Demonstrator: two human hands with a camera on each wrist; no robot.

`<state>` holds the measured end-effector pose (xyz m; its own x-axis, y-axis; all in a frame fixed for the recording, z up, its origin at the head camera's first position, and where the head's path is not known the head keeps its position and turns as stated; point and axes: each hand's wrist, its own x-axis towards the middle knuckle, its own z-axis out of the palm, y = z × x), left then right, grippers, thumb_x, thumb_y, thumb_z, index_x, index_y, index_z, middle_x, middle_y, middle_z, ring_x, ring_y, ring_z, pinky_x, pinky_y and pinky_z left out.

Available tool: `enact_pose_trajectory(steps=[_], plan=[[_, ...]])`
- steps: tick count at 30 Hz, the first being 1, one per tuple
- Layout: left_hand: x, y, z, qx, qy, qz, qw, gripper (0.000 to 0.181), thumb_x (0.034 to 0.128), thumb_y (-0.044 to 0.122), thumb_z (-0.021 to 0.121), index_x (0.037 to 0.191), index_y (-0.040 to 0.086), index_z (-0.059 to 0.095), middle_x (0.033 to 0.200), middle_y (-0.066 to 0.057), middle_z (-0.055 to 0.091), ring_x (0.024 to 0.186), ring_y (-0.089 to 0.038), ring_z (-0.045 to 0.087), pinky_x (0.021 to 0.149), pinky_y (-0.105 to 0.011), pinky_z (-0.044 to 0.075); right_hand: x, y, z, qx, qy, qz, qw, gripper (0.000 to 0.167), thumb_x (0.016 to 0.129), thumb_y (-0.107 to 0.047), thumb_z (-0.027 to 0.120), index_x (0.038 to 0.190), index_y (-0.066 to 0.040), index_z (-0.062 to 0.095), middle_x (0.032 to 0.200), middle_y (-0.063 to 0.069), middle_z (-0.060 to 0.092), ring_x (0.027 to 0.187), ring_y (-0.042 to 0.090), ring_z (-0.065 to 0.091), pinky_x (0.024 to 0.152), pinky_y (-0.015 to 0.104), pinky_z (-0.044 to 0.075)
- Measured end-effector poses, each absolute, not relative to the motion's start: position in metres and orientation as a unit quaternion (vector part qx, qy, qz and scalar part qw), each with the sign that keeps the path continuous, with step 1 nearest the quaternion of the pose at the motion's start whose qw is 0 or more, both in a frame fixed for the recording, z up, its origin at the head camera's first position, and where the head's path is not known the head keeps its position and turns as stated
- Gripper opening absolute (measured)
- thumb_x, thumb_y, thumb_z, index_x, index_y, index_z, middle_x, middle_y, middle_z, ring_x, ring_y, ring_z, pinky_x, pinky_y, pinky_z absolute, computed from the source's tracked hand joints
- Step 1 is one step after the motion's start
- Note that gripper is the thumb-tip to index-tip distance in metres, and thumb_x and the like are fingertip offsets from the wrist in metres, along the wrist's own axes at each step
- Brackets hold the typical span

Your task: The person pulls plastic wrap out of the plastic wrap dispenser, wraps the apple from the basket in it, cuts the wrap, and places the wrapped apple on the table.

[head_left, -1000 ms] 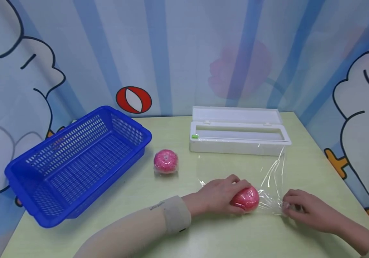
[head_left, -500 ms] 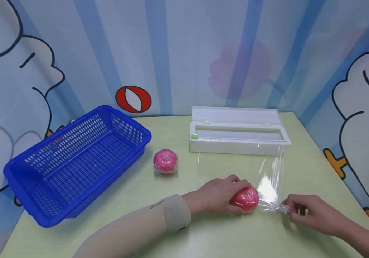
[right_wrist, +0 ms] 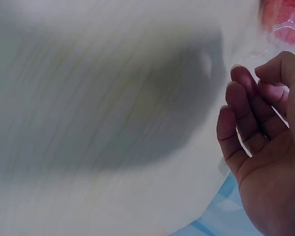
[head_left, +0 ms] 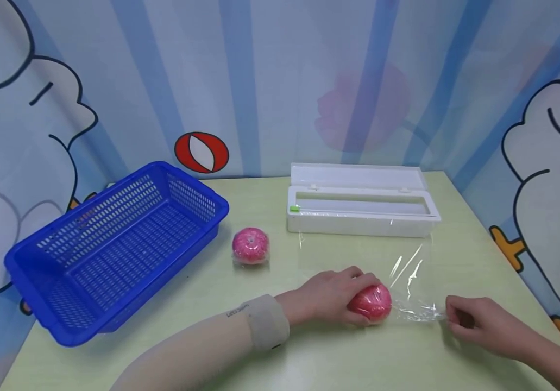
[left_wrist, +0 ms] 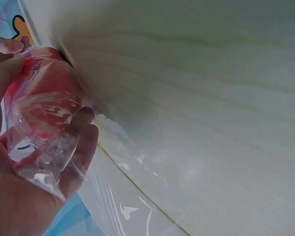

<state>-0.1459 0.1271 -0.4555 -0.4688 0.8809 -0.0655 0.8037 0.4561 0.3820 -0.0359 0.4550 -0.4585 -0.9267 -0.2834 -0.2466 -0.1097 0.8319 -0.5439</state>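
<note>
My left hand (head_left: 337, 294) grips a round red item (head_left: 373, 304) from its left side, on the table. Clear plastic wrap (left_wrist: 44, 110) covers this item and bunches up against the left palm in the left wrist view. To the right, my right hand (head_left: 487, 325) pinches a gathered end of the plastic wrap (head_left: 419, 310) between thumb and index finger. In the right wrist view its other fingers (right_wrist: 246, 110) are loosely bent. The film runs back to a white wrap dispenser (head_left: 363, 223), whose lid stands raised. The red item's exact kind is unclear.
A pink round item (head_left: 250, 245) wrapped in clear film sits left of the dispenser. At the left stands a blue perforated basket (head_left: 159, 288). A patterned curtain (head_left: 280, 81) hangs behind the table (head_left: 319, 364).
My right hand has moved a little to the right, drawing out the twisted end of the plastic wrap. My left hand and the red item have stayed in place.
</note>
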Motion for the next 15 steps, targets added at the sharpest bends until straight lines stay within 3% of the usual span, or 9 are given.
enact_pose_trajectory(steps=[4, 9, 12, 15], plan=[[-0.146, 0.127, -0.456, 0.499, 0.845, 0.147, 0.123, 0.068, 0.092, 0.053, 0.081, 0.149, 0.034, 0.05, 0.136, 0.003, 0.058, 0.108, -0.009, 0.064, 0.096, -0.027, 0.054, -0.035, 0.455, -0.457, -0.107, 0.956, -0.235, 0.136, 0.023, 0.089, -0.008, 0.077, 0.089, -0.02, 0.057, 0.078, -0.013, 0.054, 0.07, 0.0, 0.048, 0.058, 0.023, 0.045], [-0.146, 0.127, -0.456, 0.495, 0.848, 0.144, 0.124, 0.068, 0.0921, 0.053, 0.081, 0.15, 0.036, 0.049, 0.135, 0.005, 0.058, 0.107, -0.01, 0.064, 0.094, -0.029, 0.054, -0.036, 0.442, -0.444, -0.131, 0.975, -0.18, 0.011, 0.033, 0.086, -0.013, 0.087, 0.111, -0.019, 0.066, 0.104, -0.008, 0.064, 0.087, 0.006, 0.058, 0.067, 0.027, 0.055], [-0.147, 0.128, -0.456, 0.493, 0.849, 0.144, 0.128, 0.068, 0.0921, 0.055, 0.08, 0.149, 0.036, 0.048, 0.133, 0.005, 0.059, 0.106, -0.009, 0.064, 0.095, -0.03, 0.054, -0.038, 0.424, -0.438, -0.17, 0.974, -0.136, -0.063, 0.049, 0.083, -0.019, 0.091, 0.126, -0.019, 0.069, 0.12, -0.002, 0.067, 0.103, 0.017, 0.066, 0.078, 0.038, 0.063], [-0.15, 0.129, -0.455, 0.492, 0.847, 0.153, 0.134, 0.068, 0.0918, 0.056, 0.08, 0.148, 0.036, 0.048, 0.13, 0.006, 0.061, 0.108, -0.008, 0.064, 0.097, -0.03, 0.054, -0.039, 0.405, -0.439, -0.209, 0.968, -0.105, -0.088, 0.065, 0.081, -0.026, 0.093, 0.139, -0.018, 0.065, 0.131, 0.003, 0.067, 0.115, 0.025, 0.066, 0.088, 0.05, 0.063]])
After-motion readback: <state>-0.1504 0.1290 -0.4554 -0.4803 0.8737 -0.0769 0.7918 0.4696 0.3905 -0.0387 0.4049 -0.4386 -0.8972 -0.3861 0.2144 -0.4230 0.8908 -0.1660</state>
